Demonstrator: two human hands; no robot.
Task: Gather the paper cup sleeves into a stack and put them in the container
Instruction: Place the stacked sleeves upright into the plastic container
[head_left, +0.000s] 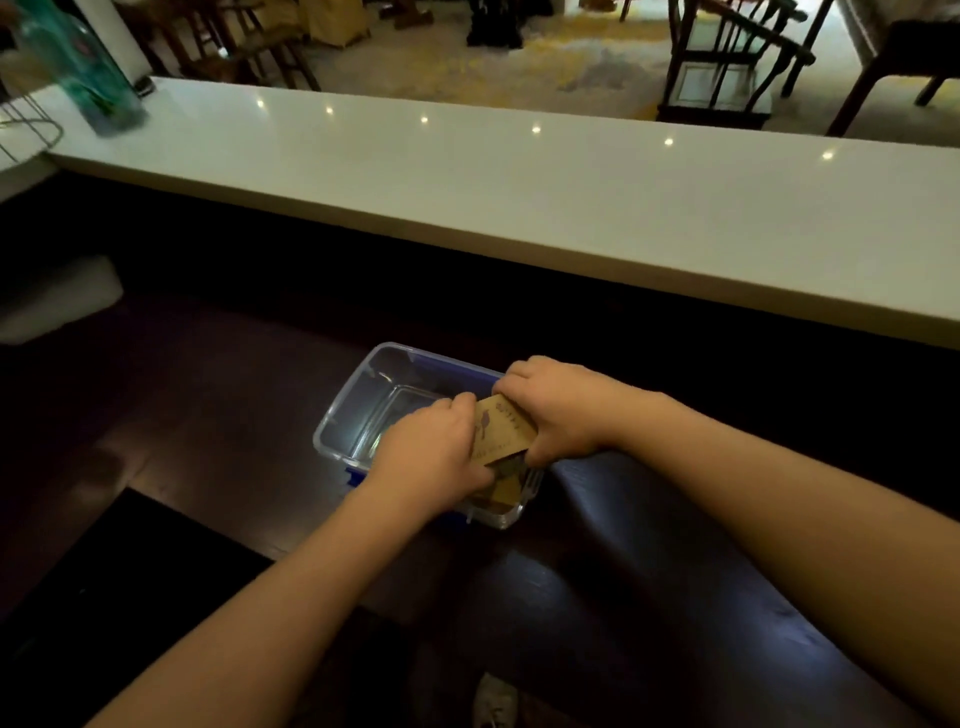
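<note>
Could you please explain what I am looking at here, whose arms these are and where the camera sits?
There is no machine: a person wears one camera on the head, looking forward and down, so the arms are their own. The left hand and right hand together grip a brown stack of paper cup sleeves over the near end of a clear plastic container, which stands on a dark surface. More brown card shows below the stack inside the container. Beyond lies a long white counter with a teal bottle at its far left.
</note>
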